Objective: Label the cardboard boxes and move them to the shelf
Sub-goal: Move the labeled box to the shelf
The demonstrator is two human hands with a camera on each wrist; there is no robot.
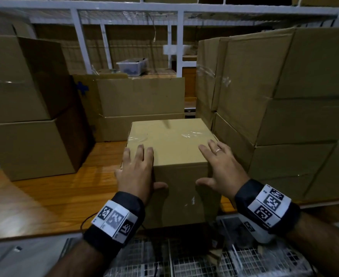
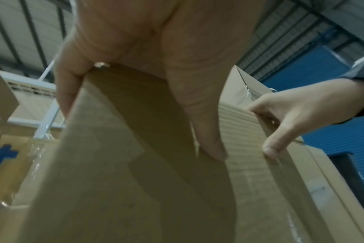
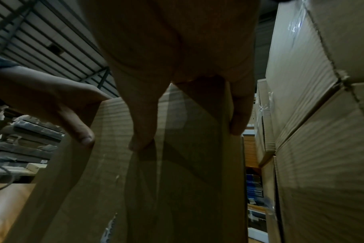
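A small taped cardboard box (image 1: 172, 148) stands on the wooden shelf board (image 1: 54, 196), between taller stacks. My left hand (image 1: 150, 166) lies on its near left corner, fingers flat on the top and thumb spread on the front face. My right hand (image 1: 204, 164), with a ring, rests the same way on the near right corner. In the left wrist view the left hand (image 2: 139, 115) straddles the box (image 2: 135, 180) edge, with the right hand (image 2: 291, 111) beyond. The right wrist view shows the right hand (image 3: 188, 136) on the box (image 3: 177, 189), the left hand (image 3: 52, 105) beside it. No label is visible.
Large stacked cardboard boxes stand close on the left (image 1: 24, 116) and right (image 1: 284, 96), and lower boxes (image 1: 140, 104) sit directly behind. A clear plastic bin (image 1: 132, 65) sits further back within the white shelf frame (image 1: 80, 37). Wire mesh (image 1: 184, 262) lies below the board.
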